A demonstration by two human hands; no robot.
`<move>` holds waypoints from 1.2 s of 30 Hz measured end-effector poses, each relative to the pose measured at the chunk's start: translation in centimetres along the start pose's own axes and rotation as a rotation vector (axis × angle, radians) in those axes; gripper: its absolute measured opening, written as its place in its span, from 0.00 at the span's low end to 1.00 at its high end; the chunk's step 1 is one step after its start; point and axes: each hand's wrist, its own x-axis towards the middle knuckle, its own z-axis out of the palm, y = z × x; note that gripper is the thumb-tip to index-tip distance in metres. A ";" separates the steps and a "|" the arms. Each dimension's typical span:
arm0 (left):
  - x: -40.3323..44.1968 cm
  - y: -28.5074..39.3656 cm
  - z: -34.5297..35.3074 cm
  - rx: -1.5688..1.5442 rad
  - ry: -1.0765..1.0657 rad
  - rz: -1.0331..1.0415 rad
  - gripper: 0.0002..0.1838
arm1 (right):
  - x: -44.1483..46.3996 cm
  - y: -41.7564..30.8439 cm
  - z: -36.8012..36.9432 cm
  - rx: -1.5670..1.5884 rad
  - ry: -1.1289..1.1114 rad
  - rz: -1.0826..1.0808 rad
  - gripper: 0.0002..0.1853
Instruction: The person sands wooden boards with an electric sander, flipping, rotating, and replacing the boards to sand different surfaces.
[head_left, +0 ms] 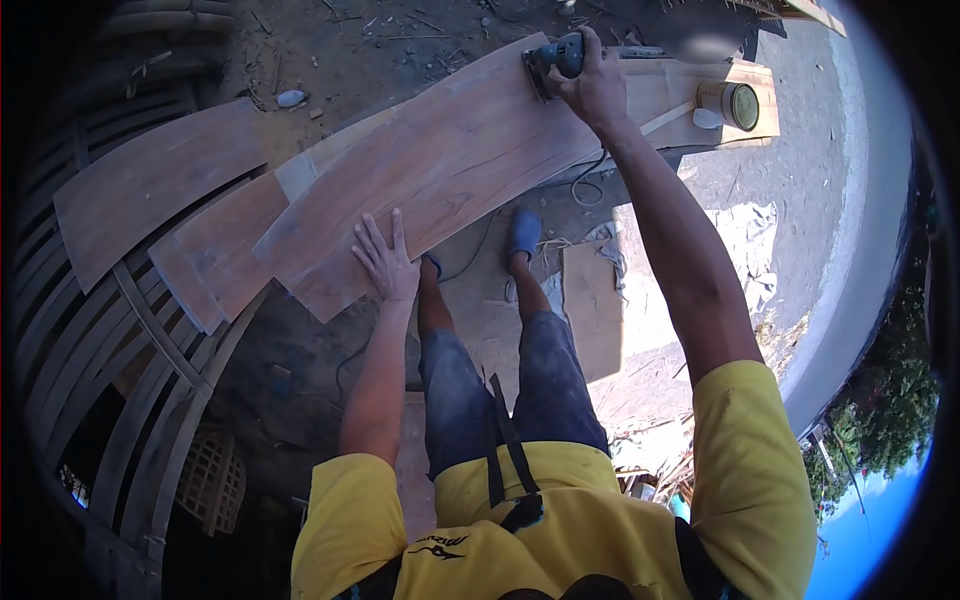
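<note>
A long, thin wooden panel (450,165) lies slantwise across the bench on top of other boards. My left hand (388,260) rests flat on its near left part, fingers spread. At the panel's far right end, my right hand (598,90) is wrapped round a dark green electric sander (562,55). The sander's base is at the panel's end; how fully it touches the wood is hard to tell. Its cord (590,185) hangs in a loop below the bench edge. Right of the sander, a tin can (728,105) lies on the boards.
More wooden boards (225,240) lie to the left, with a separate panel (160,185) on a slatted bamboo bench (130,320). A flat brown sheet (592,300) is on the ground by my feet. A road (870,200) runs along the right.
</note>
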 end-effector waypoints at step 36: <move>7.9 -4.4 -28.3 -0.212 0.430 0.034 0.19 | -36.9 13.1 -16.8 0.332 0.165 0.610 0.43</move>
